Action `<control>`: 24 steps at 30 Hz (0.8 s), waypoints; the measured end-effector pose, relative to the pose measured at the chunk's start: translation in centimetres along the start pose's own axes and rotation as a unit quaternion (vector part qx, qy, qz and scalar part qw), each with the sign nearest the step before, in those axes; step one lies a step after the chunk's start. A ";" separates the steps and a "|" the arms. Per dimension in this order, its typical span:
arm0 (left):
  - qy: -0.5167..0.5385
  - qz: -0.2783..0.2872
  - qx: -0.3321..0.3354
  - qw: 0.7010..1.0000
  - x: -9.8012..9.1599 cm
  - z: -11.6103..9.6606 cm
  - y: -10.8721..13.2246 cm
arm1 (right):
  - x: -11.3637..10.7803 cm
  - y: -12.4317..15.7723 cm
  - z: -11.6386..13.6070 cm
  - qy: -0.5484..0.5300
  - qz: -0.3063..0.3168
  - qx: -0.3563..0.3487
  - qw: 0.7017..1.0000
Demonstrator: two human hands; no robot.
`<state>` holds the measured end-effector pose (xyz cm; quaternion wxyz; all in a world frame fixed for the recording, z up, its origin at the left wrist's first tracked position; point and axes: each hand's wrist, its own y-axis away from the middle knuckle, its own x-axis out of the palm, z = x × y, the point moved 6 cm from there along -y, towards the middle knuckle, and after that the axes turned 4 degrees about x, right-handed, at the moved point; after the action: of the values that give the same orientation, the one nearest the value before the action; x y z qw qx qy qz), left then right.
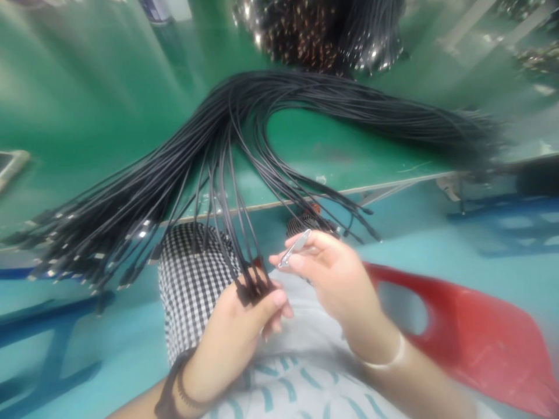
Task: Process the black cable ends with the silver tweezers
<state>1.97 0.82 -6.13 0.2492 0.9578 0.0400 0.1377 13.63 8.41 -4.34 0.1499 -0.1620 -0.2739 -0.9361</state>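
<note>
A thick bundle of thin black cables (244, 116) drapes over the front edge of a green table (87, 105) and fans down toward my lap. My left hand (244, 326) is closed around the plug ends of a few of these cables, thumb pressed over them. My right hand (336, 279) is just to the right, pinching a small flat silver metal piece (296, 247) between thumb and forefinger, its tip pointing up and to the right. The two hands are close together but apart.
Many cable ends with metal connectors (78, 244) hang at the left below the table edge. A second heap of cables with shiny ends (323, 35) lies at the table's back. A red plastic seat (471, 343) is at my right. Black-and-white checked cloth (192, 285) covers my lap.
</note>
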 end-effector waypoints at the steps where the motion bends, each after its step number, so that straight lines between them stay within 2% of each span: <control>1: -0.017 -0.009 0.009 1.000 -0.1 -0.2 0.0 | 0.0 0.2 -0.2 -0.012 0.007 0.002 1.000; 6: -0.099 -0.041 0.047 0.993 -0.7 -1.4 -0.1 | 1.1 0.9 -1.3 -0.052 0.044 0.026 0.997; 12: -0.198 -0.069 0.065 0.976 -0.8 -2.3 -0.1 | 1.2 1.2 -0.9 -0.045 0.021 0.001 0.999; 20: -0.219 -0.073 0.059 0.971 -0.8 -2.2 -0.1 | 1.1 1.4 -0.6 -0.013 0.012 -0.015 1.000; 24: -0.226 -0.080 0.052 0.969 -0.8 -2.3 -0.1 | 1.1 1.4 -0.3 0.005 -0.013 -0.013 1.000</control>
<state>0.59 1.82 -4.42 0.2120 0.9694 0.0657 -0.1053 13.07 6.88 -3.54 0.1373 -0.1553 -0.2628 -0.9423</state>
